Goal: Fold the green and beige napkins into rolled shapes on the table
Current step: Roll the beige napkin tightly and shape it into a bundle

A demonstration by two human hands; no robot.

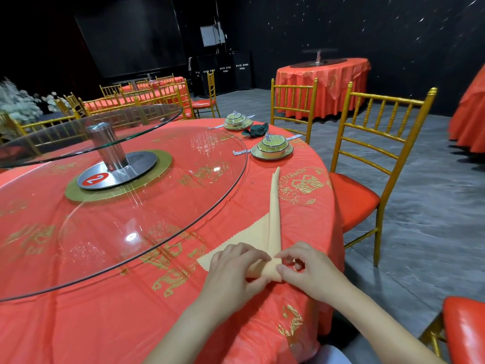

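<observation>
Table (105, 324) bears beige napkin (274, 206), green napkin (256, 130), bowls (273, 144).

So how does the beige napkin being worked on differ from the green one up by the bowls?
The green napkin is already a compact rolled shape; the beige napkin is a long tapered roll with a flat flap spread out. The green napkin lies untouched between two bowl settings; the beige napkin is gripped at its near end by the left hand and right hand. Both lie on the red tablecloth.
</observation>
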